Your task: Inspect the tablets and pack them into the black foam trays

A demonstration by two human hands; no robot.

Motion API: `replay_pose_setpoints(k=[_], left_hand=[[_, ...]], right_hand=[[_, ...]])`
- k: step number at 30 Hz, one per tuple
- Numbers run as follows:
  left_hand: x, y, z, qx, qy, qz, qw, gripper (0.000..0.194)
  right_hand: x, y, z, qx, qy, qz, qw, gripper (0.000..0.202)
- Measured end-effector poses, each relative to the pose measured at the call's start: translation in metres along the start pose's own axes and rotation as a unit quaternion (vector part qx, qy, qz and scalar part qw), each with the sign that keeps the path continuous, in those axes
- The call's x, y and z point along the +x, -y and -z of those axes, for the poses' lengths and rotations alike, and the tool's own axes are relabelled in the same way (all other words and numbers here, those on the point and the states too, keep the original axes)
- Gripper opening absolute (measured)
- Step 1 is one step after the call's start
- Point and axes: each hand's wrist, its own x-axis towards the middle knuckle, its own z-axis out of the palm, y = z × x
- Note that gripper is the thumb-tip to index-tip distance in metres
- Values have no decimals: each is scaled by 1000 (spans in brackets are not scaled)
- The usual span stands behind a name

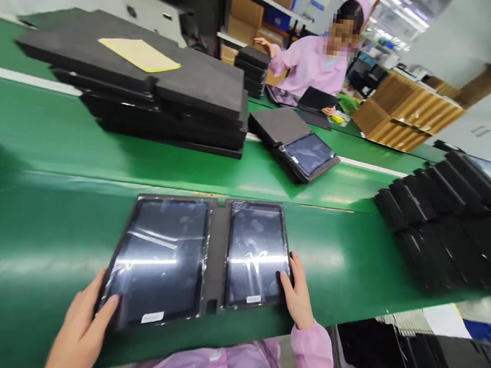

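The person's left hand (82,324) holds the near left corner of a foam tray (217,251), thumb laid over the front and fingers along the outer edge. The right hand (298,296) has the tray's right edge pinched the same way, thumb on top and fingers bent around the side, the wrist angled inward from a pink cloth sleeve (318,359). Both grips are closed only to the tray's thickness.

The tray is dark grey and matte, with a bare strip down its middle. On either side of that strip sits a flat rectangular tablet, the left one (162,257) and the right one (257,243), each under glossy, creased clear film and bearing a small white label. Beneath the tray is a smooth, shiny green table (28,232). Beyond the tray stands a broad foam stack (169,113) topped by a yellow paper (139,54); well to its right, blocky black cases (450,227) are piled.
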Motion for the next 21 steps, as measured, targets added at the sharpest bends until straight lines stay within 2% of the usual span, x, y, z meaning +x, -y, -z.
replay_pose_setpoints(k=[3, 6, 8, 11, 14, 17, 19, 21], left_hand=[[-2, -3, -9, -40, 22, -6, 999, 55], [4, -17, -19, -48, -2, -46, 998, 58], [6, -24, -24, -65, 19, -86, 994, 60], [1, -24, -23, -71, 52, -131, 988, 63], [-9, -17, -9, -29, 97, -184, 978, 73], [-13, -15, 15, 30, 156, -228, 961, 88], [-9, -17, 31, 60, 188, -242, 950, 90], [-2, -19, 44, 81, 203, -254, 942, 83]], right_hand=[[9, 2, -2, 9, -33, -1, 999, 62], [27, 5, 2, 14, -55, 3, 998, 63], [35, 7, 7, 12, -60, 4, 998, 62], [33, 12, 13, 1, -60, -4, 998, 62], [22, 18, 19, -19, -56, -18, 998, 61], [16, 22, 27, -40, -41, -33, 998, 57], [16, 25, 34, -54, -27, -43, 997, 57], [18, 28, 40, -67, -14, -54, 996, 59]])
